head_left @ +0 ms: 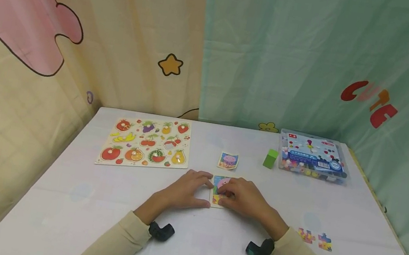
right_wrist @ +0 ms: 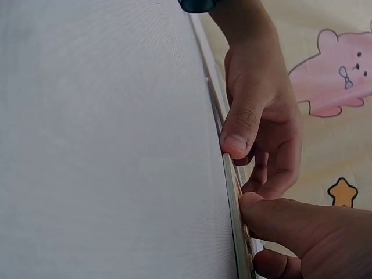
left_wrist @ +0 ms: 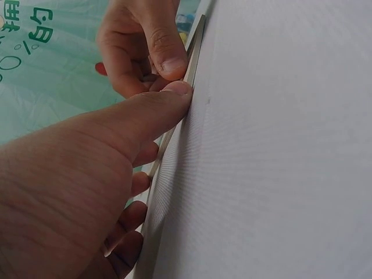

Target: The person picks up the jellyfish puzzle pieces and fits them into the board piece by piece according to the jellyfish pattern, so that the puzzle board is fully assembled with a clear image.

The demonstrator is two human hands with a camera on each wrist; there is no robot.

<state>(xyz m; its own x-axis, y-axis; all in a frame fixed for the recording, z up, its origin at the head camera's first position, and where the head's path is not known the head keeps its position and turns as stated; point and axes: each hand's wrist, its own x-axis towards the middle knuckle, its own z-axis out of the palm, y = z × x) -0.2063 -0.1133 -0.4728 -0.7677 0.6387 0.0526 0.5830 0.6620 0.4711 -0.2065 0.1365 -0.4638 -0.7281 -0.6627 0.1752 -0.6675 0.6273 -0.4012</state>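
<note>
A small jigsaw board with a pale frame and a pink cartoon pig picture lies on the table between both hands. My left hand steadies its left side, thumb at the lower corner and fingertips along the upper left edge. From the right, my right hand pinches at a puzzle piece on the picture, its thumb near the lower border and its fingers curled. That hand covers the board's right half. In the left wrist view the board's thin edge shows beside both thumbs.
Behind the board lies a small picture card. A green block stands near a clear plastic box of colourful parts. Left of them is a fruit peg board. Loose jigsaw pieces lie right of my right forearm. Curtains hang behind the table.
</note>
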